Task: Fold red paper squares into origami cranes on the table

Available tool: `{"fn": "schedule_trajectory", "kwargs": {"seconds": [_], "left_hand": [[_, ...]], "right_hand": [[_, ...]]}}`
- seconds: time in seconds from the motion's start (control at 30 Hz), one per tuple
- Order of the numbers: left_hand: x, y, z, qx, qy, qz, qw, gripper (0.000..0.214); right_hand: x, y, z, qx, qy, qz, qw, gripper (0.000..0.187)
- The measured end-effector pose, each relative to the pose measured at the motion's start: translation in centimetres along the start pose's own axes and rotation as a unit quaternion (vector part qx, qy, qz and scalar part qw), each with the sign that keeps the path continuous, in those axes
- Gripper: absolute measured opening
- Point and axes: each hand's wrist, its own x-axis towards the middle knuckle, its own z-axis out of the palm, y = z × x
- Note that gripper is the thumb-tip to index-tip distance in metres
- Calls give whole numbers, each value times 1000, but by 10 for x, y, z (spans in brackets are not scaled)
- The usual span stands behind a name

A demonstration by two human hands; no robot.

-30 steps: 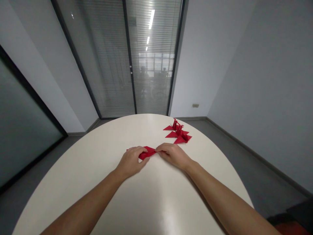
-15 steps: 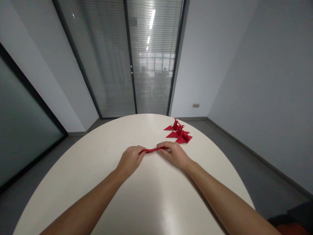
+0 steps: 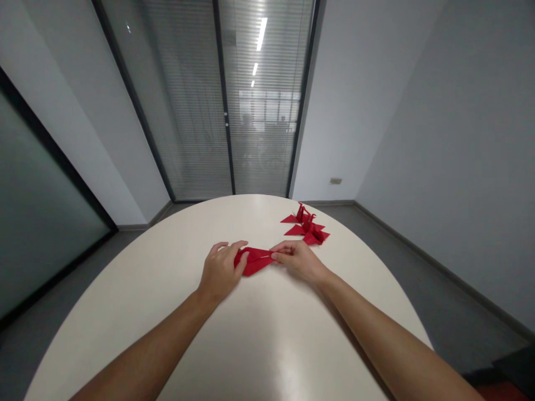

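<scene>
A folded piece of red paper (image 3: 253,260) lies on the round white table (image 3: 259,345) between my hands. My left hand (image 3: 219,271) rests at its left end, thumb on the paper and fingers partly spread above it. My right hand (image 3: 298,259) pinches the paper's right tip with fingers closed. The paper shows a flat kite-like shape with a centre crease.
Several finished red paper cranes (image 3: 307,227) sit together on the table beyond my right hand. Glass doors with blinds stand behind the table. Grey floor surrounds it, with a dark object at the lower right corner.
The red paper was a thin strip between my hands half a second ago; now it lies opened wider and flatter. My left fingers have lifted and spread.
</scene>
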Motion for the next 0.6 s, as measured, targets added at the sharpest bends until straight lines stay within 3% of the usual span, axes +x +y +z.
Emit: {"fn": "schedule_trajectory", "kwargs": {"seconds": [0.1,0.2,0.37,0.47,0.6], "left_hand": [[0,0,2,-3,-9,-26,1000,20],[-1,-2,6,-1,-34,-41,999,20],[-1,-2,7,-26,-51,-6,998,21],[-3,2,7,-68,-94,40,992,21],[-6,6,9,-93,-164,36,981,27]], "right_hand": [[-1,2,0,36,-28,52,998,38],[-1,6,-1,35,-17,80,996,35],[1,12,-4,1,17,110,994,19],[1,12,-5,-12,27,119,992,13],[1,10,-5,-45,29,124,991,10]]}}
